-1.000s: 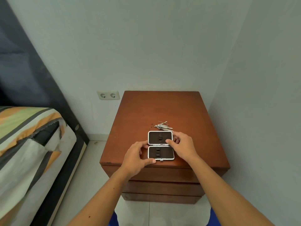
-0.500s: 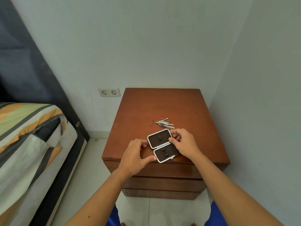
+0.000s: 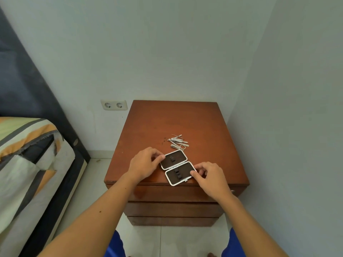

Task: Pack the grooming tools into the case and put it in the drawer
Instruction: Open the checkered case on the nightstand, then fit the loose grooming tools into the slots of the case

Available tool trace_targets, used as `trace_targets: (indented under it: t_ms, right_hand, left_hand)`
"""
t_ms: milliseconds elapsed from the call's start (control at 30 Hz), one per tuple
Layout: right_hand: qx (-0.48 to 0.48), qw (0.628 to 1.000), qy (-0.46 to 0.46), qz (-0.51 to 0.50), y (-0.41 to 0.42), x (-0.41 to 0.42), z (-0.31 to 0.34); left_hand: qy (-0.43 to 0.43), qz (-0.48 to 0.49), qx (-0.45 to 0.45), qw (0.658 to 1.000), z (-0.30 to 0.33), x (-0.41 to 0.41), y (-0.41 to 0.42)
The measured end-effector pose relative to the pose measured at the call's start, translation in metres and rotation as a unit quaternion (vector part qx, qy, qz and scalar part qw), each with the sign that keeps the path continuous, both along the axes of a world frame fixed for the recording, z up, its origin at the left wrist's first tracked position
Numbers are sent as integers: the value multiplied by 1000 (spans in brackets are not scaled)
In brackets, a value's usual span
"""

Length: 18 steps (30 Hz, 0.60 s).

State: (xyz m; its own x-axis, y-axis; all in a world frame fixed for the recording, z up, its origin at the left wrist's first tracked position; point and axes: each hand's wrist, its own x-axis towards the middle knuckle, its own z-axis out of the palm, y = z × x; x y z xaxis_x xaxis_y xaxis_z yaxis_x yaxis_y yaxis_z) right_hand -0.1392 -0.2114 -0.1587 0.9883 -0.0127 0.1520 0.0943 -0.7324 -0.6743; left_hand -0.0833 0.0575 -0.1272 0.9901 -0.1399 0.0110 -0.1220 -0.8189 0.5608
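A small case with a silver rim and dark brown lining lies spread open and flat near the front edge of the wooden nightstand, turned at an angle. Both halves show small elastic loops and hold no tools. My left hand pinches the left edge of the far half. My right hand pinches the right edge of the near half. A little heap of silver grooming tools, including tiny scissors and clippers, rests just behind the case. Stacked drawer fronts below the top are closed.
The nightstand stands in a corner, with walls behind and to the right. A bed with a striped cover and dark headboard sits to the left. A double wall socket is mounted left of the nightstand. Pale floor tiles lie in front.
The open case has turned clockwise and slid slightly forward. My left hand moved up to the far half and my right hand shifted down to the near half. The tools stayed put.
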Motion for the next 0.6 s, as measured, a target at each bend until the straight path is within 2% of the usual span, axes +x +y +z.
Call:
trace_targets:
  t_ms: [167, 467, 600]
  right_hand:
    - [21, 999, 22, -42, 3, 9, 1]
    - [7, 995, 43, -85, -27, 31, 16]
    - [15, 997, 48, -65, -19, 50, 25]
  left_hand:
    - [7, 67, 0, 998, -8, 4, -5]
    - [96, -37, -23, 994, -6, -6, -20]
    - [104, -30, -65, 992, -12, -20, -13]
